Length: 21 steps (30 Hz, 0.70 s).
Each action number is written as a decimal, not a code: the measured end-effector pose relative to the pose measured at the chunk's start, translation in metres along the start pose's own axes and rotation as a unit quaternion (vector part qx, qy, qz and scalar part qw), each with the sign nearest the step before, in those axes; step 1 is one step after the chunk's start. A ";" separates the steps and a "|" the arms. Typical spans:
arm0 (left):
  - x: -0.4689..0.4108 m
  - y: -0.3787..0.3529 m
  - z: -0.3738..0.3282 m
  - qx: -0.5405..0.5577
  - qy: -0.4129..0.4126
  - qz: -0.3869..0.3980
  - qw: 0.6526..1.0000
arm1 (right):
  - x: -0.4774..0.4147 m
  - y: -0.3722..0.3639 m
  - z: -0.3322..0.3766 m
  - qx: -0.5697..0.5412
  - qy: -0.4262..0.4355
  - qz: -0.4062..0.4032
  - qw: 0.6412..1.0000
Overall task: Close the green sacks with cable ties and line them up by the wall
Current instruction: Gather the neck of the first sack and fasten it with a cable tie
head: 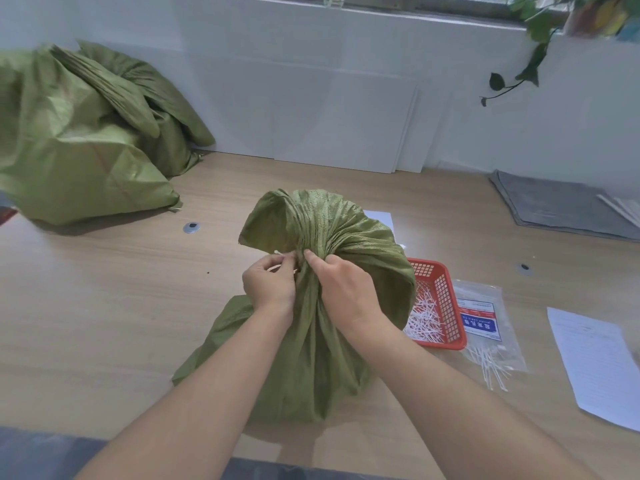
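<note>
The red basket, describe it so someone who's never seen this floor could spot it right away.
Start at the green sack that both hands are gathering at the middle of the wooden floor. The red basket sits just to its right, partly hidden behind it. It is the only red thing, has mesh sides, and holds loose white cable ties.

Wooden tabletop (104, 306), two round grommets set in it (191, 227) (525, 267). White panels (329, 116) leaning on the wall. Folded grey cloth (554, 206) far right. Printed paper sheet (595, 362) at right edge. Trailing ivy (533, 60) hanging from the windowsill.
</note>
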<state>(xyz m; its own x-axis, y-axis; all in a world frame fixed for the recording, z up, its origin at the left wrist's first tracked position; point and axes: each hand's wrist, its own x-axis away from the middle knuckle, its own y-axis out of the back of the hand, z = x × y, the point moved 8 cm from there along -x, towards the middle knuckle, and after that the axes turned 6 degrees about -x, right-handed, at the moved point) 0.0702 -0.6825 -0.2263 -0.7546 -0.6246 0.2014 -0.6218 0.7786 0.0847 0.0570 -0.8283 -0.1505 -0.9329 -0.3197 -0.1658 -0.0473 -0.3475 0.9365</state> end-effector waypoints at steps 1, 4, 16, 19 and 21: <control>0.002 0.001 -0.003 0.014 -0.024 0.008 1.000 | -0.002 0.002 0.000 0.013 -0.005 0.004 1.000; 0.016 -0.001 -0.019 0.041 -0.112 0.049 0.992 | -0.011 0.009 0.002 0.058 -0.007 -0.003 0.998; 0.030 -0.004 -0.054 -0.115 -0.340 0.229 0.905 | -0.017 0.025 -0.019 -0.171 -0.011 -0.046 0.984; 0.031 -0.003 -0.059 -0.128 -0.360 0.216 0.898 | -0.013 0.023 -0.034 -0.272 -0.036 -0.061 0.960; 0.029 -0.001 -0.058 -0.123 -0.357 0.215 0.901 | -0.012 0.017 -0.042 -0.352 -0.044 -0.033 0.934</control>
<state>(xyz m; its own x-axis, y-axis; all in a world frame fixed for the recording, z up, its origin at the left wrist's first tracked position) 0.0614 -0.6981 -0.1640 -0.9113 -0.0746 -0.4049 -0.2418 0.8930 0.3797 0.0820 -0.8673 -0.1452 -0.9633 -0.2141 -0.1618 0.1114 -0.8676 0.4847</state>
